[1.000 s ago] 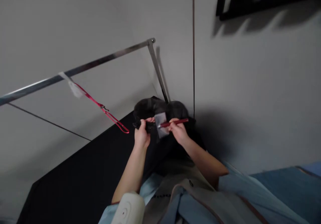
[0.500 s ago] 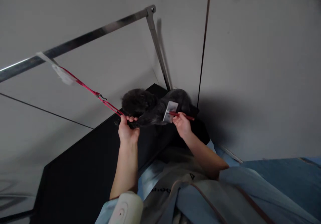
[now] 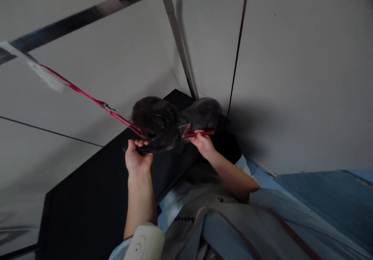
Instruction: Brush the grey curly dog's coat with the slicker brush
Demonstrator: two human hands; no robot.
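A dark grey, curly-coated dog (image 3: 202, 114) is on a black grooming table (image 3: 96, 198), its head toward the left. My left hand (image 3: 138, 159) is closed around one of its front legs (image 3: 157, 143), which stretches out to the left. In my right hand (image 3: 204, 145) is the red handle of a slicker brush (image 3: 207, 133). The brush's head is turned nearly edge-on and lies against the fur by the dog's shoulder. A red grooming leash (image 3: 84, 93) runs from upper left down to the dog's neck, just above my left hand.
Above the table stands a metal grooming arm (image 3: 87, 19), its post (image 3: 180, 44) rising at the far corner. White material (image 3: 43, 73) hangs where the leash is tied. Grey wall panels (image 3: 291, 77) enclose the far side. I wear a grey apron (image 3: 192, 213).
The brush has moved left along the dog toward the shoulder, and its head has turned from face-on to nearly edge-on. My left hand still holds the leg. The view has shifted slightly.
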